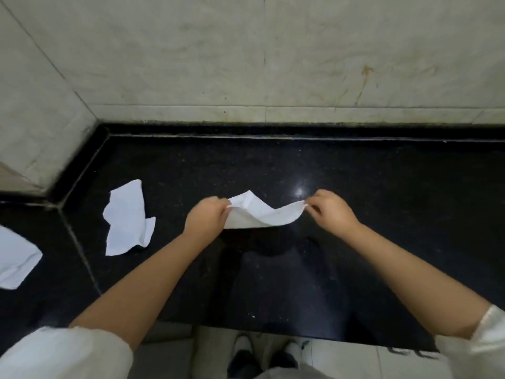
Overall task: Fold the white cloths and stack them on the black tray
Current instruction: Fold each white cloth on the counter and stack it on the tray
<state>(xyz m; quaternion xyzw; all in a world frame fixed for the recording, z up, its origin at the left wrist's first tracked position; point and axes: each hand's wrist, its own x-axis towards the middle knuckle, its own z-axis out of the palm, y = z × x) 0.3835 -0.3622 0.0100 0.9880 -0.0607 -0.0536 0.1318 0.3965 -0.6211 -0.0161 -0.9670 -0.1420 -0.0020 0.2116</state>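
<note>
White cloth, thin and creased, stretched between both hands over the middle of a polished black stone counter, sagging in the centre, its lower fold just above or touching the dark surface; cannot tell which. Left hand pinching the cloth's left edge with curled fingers; right hand pinching the right corner between thumb and fingertips. Hands well apart, the cloth spanning the gap between them. Bare forearms reaching in from the near edge, pale rolled sleeves at the bottom corners.

Second white cloth, crumpled and unfolded, lying flat on the counter to the left, apart from the held one. Third white cloth, partly cut off by the left edge of view, lying nearer and further left on the same black surface. Pale marbled wall tiles rising behind the counter at the far side and along the left corner. Light floor and shoes below the near counter edge.
</note>
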